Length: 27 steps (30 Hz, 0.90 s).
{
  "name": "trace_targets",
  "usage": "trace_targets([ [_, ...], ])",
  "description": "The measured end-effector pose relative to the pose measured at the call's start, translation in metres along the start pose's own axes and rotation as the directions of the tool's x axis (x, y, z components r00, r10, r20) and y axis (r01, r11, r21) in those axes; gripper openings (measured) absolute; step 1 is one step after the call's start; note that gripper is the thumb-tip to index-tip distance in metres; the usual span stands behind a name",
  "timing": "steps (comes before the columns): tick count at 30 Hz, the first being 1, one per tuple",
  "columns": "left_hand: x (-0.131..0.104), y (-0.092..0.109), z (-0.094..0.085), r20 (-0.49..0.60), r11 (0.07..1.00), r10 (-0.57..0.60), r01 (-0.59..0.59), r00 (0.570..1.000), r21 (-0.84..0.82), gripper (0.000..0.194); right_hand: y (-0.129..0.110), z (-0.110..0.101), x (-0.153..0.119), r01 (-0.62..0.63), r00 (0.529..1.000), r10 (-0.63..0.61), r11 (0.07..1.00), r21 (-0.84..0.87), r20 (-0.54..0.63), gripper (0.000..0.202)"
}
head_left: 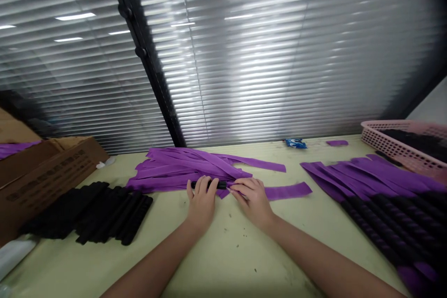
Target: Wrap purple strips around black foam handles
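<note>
Pale blinds [279,65] stand behind the tabletop [223,256], running along its far edge. A cardboard box [45,181], flaps apart, takes up the far left corner. Toward the right edge lies a row of wrapped rods [387,216], black with purple spiral lines, their loose purple tails pointing toward the far edge. A pile of purple strips [185,167] spreads between the middle and the far edge. In the far right corner sits a pink basket [394,141] with dark things in it, too dim to make out. Black rods [111,214] lie side by side near the left edge, just beside the box.

At the middle of the tabletop, against the near side of the pile, is a single rod [222,185], set crosswise. The left hand [203,205] has its fingers bent over it, pressing on it. The right hand [254,199] pinches purple fabric between thumb and fingertips at the rod's right end; a strip [288,191] extends rightward from behind this hand, and whether it is the pinched piece cannot be told.

Near the far edge lie a blue packet [295,143] and, right of it, a small purple scrap [337,143]. Dark specks [245,235] dot the surface nearer than the hands.
</note>
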<state>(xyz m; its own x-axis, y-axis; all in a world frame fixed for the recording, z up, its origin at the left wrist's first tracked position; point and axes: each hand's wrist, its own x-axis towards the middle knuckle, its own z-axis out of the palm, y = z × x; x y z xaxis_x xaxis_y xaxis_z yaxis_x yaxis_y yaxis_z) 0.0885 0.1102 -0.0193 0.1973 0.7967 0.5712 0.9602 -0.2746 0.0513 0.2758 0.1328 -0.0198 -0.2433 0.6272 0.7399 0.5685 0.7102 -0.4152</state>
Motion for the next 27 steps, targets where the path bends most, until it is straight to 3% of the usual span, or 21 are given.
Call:
trace_targets([
  [8, 0.0002, -0.0096, 0.0066, -0.036, 0.994, 0.105, -0.106, 0.994, -0.036, 0.038, 0.0042, 0.0001, 0.0, 0.022, 0.999, -0.019, 0.997, 0.072, -0.033, 0.01],
  [27, -0.0007, -0.0101, 0.0058, -0.018, 0.985, 0.158, -0.159, 0.987, -0.068, 0.04, 0.0006, -0.0035, 0.0013, 0.055, 0.998, -0.053, 0.996, 0.077, -0.032, 0.009],
])
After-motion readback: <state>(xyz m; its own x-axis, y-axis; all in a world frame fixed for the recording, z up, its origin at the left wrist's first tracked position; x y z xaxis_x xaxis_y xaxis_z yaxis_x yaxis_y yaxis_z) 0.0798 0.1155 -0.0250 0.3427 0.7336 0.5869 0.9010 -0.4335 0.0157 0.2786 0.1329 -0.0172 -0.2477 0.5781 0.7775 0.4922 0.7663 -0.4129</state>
